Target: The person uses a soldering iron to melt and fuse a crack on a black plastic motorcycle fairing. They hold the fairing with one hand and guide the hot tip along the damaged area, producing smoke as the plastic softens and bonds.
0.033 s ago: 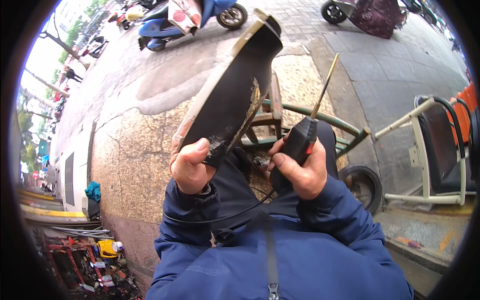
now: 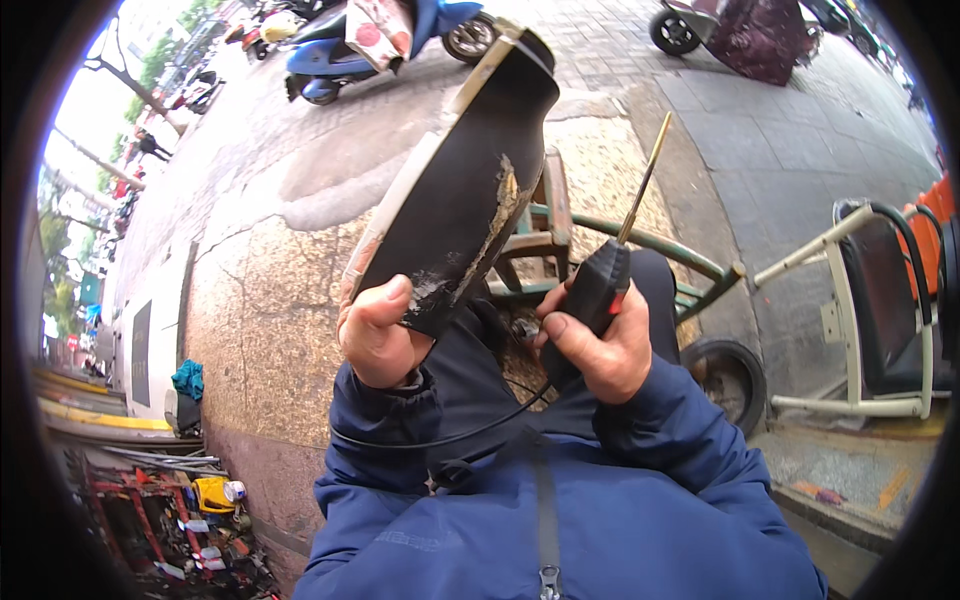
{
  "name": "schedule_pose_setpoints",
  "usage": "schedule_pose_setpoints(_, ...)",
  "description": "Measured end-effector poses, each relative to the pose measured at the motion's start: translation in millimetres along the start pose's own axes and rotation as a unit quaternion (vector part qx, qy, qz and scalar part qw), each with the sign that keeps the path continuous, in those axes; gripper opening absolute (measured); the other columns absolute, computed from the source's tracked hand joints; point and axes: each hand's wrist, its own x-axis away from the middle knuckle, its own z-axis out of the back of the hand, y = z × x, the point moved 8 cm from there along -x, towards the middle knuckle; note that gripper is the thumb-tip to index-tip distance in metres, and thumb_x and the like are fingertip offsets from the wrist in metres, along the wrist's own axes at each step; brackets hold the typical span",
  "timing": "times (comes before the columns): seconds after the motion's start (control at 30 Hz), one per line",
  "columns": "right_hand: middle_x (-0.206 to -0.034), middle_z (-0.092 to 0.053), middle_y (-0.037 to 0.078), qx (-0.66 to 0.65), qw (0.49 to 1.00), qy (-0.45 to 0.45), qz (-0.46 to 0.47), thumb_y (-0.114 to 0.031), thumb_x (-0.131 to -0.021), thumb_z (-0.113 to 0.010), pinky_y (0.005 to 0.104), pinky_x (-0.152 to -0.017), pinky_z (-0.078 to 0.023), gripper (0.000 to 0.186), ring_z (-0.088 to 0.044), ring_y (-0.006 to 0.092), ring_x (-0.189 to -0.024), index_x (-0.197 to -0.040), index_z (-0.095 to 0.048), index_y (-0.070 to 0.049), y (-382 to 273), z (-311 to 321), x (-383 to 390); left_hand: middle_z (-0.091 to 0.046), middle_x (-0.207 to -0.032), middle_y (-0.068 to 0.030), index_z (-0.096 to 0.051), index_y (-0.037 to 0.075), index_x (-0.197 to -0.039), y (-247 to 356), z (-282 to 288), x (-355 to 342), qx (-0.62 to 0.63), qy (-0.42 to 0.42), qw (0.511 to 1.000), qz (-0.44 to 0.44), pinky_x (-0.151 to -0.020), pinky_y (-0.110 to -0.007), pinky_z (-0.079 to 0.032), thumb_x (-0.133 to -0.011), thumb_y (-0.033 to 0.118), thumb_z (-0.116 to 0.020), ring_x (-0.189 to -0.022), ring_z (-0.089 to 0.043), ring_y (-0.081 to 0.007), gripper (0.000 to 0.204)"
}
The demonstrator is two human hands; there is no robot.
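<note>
My left hand [image 2: 380,338] grips the lower end of a long, curved black plastic panel [image 2: 455,195], thumb on its dark inner face. The panel has a pale outer edge, stands tilted up and away to the right, and carries a rough tan and whitish seam down its right part. In my right hand [image 2: 615,350] is a black-handled electric tool, like a soldering iron [image 2: 590,300], with a red switch and a long thin brass-coloured tip pointing up. Its tip is apart from the panel. A black cable [image 2: 440,440] runs from the handle across my lap to the left.
A green-framed wooden stool [image 2: 545,225] stands beyond my knees, with a tyre [image 2: 725,375] to its right. At the right is a black-seated metal chair [image 2: 850,310]. Tools and parts fill a red rack [image 2: 150,520] at lower left. Scooters [image 2: 350,65] are parked ahead.
The view has shifted a little, and the panel now shows slightly more of its inner face. Both hands keep their holds.
</note>
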Motion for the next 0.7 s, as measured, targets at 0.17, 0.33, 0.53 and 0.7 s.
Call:
schedule_pose_setpoints(0.17,-0.085,-0.063,0.002,0.013,0.999,-0.045,-0.019,-0.009,-0.088,-0.075,0.0265,-0.066,-0.049,0.031,-0.057,0.0086,-0.071,-0.109,-0.053,-0.003,25,-32,-14,-0.062,-0.133,-0.0239,-0.051,-0.008,-0.138,33,24,-1,0.086,0.035,0.995,-0.036,-0.108,-0.055,-0.046,-0.091,0.022,-0.051,-0.121,-0.061,-0.0411,0.056)
schedule_pose_setpoints(0.33,-0.090,-0.065,0.004,0.011,0.995,-0.085,-0.043,-0.012,-0.088,-0.077,0.0275,-0.069,-0.051,0.033,-0.060,0.0095,-0.076,-0.111,-0.055,-0.002,56,-44,-15,-0.062,-0.134,-0.0234,-0.051,-0.006,-0.138,64,27,-7,0.052,0.035,0.994,-0.086,-0.107,-0.056,-0.045,-0.093,0.027,-0.053,-0.121,-0.061,-0.0411,0.057)
schedule_pose_setpoints(0.53,-0.096,-0.066,0.009,-0.020,0.989,-0.126,-0.081,-0.011,-0.089,-0.075,0.0311,-0.077,-0.055,0.036,-0.066,0.0161,-0.084,-0.115,-0.053,-0.001,79,-53,-15,-0.062,-0.133,-0.0227,-0.053,-0.004,-0.138,82,15,-7,0.137,-0.018,0.984,-0.117,-0.108,-0.057,-0.044,-0.092,0.031,-0.056,-0.121,-0.061,-0.0408,0.058)
schedule_pose_setpoints(0.7,-0.118,-0.061,0.018,-0.066,0.976,-0.185,-0.092,-0.011,-0.092,-0.073,0.0405,-0.087,-0.058,0.044,-0.067,0.0264,-0.104,-0.124,-0.046,0.001,82,-73,-11,-0.063,-0.134,-0.0224,-0.054,-0.005,-0.137,100,-1,3,0.153,-0.041,0.973,-0.165,-0.108,-0.056,-0.045,-0.092,0.030,-0.056,-0.121,-0.061,-0.0396,0.057)
